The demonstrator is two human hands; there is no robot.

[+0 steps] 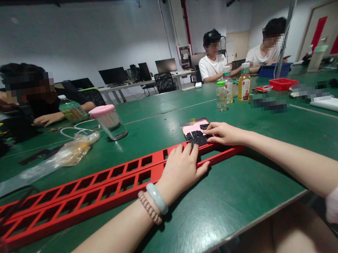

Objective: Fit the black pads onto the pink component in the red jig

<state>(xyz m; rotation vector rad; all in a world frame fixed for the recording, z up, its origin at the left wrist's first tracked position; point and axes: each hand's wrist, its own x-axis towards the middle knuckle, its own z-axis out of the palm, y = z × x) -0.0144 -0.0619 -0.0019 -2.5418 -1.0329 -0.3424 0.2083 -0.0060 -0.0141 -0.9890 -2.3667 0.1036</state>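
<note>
Lying on a pink surface (192,128), the black pieces (198,138) are just beyond the red frame (102,188), whose long axis runs from left to right. From the left hand (179,165) they lie ahead; from the right hand (225,134), to the left, and neither hand is clearly nearer. The left hand is spread over the frame. The right has bent fingers beside the pieces; whether it pinches one, I cannot tell.
</note>
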